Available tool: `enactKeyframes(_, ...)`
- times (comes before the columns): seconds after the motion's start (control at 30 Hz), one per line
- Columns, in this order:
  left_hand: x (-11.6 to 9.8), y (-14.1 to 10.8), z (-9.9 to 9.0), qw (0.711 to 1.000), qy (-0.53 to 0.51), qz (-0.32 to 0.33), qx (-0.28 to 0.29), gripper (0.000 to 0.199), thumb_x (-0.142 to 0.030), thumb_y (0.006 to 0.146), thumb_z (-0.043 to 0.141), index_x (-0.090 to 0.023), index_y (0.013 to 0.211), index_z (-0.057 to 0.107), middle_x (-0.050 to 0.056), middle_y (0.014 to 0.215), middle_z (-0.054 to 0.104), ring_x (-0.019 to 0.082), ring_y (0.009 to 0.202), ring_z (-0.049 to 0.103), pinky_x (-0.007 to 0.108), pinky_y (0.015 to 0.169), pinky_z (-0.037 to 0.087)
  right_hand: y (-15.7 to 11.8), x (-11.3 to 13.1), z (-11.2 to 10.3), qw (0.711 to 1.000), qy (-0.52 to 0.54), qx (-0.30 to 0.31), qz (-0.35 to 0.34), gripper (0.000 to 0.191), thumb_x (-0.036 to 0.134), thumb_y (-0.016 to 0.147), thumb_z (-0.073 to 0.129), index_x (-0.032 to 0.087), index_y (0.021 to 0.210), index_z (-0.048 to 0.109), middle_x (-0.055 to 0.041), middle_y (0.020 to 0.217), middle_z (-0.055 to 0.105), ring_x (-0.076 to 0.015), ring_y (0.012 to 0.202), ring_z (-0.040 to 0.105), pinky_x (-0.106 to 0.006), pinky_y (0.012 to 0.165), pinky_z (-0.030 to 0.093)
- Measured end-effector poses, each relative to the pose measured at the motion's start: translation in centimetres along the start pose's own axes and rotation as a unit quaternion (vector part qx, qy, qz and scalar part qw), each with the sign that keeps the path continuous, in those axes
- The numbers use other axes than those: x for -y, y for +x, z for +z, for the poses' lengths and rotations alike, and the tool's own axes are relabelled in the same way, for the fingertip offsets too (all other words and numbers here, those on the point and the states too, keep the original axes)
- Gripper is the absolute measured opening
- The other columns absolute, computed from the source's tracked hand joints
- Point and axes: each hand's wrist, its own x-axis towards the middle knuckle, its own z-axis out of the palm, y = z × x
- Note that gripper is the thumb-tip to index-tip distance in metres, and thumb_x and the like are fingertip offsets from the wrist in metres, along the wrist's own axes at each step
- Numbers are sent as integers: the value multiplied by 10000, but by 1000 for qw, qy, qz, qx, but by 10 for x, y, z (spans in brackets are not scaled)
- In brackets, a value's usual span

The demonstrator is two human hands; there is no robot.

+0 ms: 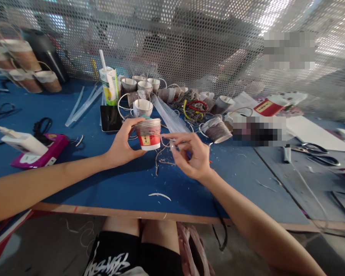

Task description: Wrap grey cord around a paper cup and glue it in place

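My left hand [123,143] grips a small red-and-white paper cup [149,142] from the left side, with thumb under the base and fingers at the rim. Brownish cord [148,125] is wound in rows around the cup's upper half. At the cup's right side, my right hand [191,155] has its index finger stretched to the wound rows. The thumb and other fingers are closed around a loose end of the cord. Something small and blue shows within the right palm; its kind is hidden.
Cord-wrapped cups [143,107] stand and lie behind my hands, near a tangle of cords [189,103]. A phone [110,118], a drink carton [108,86] and a purple power strip [41,151] are leftward. Scissors [316,151] lie right. Perforated metal [172,38] rises behind.
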Motion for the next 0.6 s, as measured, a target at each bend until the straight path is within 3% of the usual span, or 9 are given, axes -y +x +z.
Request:
enactKeyframes(0.03, 1, -1, 1, 1000, -20, -3, 3, 766, -349, 651, 821, -269, 1300, 421, 99, 1294, 525, 270, 1215, 564, 466, 1043, 502, 0, -1, -2, 999, 9, -31, 7, 198, 298, 858, 606, 254, 968, 447, -61, 1171, 665, -26, 385, 325, -257, 380, 347)
enactKeyframes(0.1, 2, -1, 2, 999, -51, -2, 16, 774, -361, 672, 815, -280, 1304, 374, 108, 1344, 503, 268, 1279, 537, 470, 1096, 472, 1, -2, -5, 999, 31, -30, 26, 452, 377, 784, 722, 273, 1106, 422, -115, 1424, 497, -5, 404, 334, -255, 370, 385)
enactKeyframes(0.17, 1, -1, 2, 997, -67, 7, 38, 770, -359, 697, 805, -290, 1303, 335, 121, 1432, 454, 277, 1383, 451, 495, 1171, 390, 5, -3, -6, 997, 49, 28, 46, 747, 418, 687, 818, 291, 1260, 356, -165, 1561, 295, 8, 434, 361, -261, 391, 444)
enactKeyframes(0.23, 0, -1, 2, 995, -75, 12, 58, 756, -363, 716, 799, -294, 1293, 315, 136, 1512, 384, 288, 1456, 353, 523, 1211, 316, 8, -6, -6, 995, 51, 72, 54, 874, 416, 657, 847, 285, 1338, 315, -193, 1573, 260, 0, 462, 391, -268, 417, 475)
enactKeyframes(0.4, -1, -3, 3, 994, -66, 7, 85, 786, -359, 721, 800, -290, 1323, 299, 167, 1516, 367, 314, 1451, 359, 556, 1193, 331, 10, -14, -1, 996, 53, 59, 50, 761, 369, 747, 789, 276, 1350, 334, -163, 1508, 390, -15, 475, 404, -250, 431, 460)
enactKeyframes(0.5, -3, -3, 3, 997, -29, 22, 65, 854, -340, 707, 800, -282, 1382, 280, 165, 1502, 362, 319, 1423, 393, 531, 1170, 379, 7, -17, 2, 996, 31, 59, 50, 731, 353, 777, 760, 283, 1365, 330, -159, 1516, 384, -16, 463, 388, -251, 437, 459)
enactKeyframes(0.6, -5, 0, 2, 998, 19, 36, 50, 787, -322, 723, 779, -267, 1374, 340, 139, 1408, 452, 293, 1331, 491, 483, 1112, 459, 8, -18, 2, 996, -5, 68, 57, 730, 361, 802, 730, 295, 1398, 312, -153, 1539, 361, -35, 476, 406, -281, 476, 493)
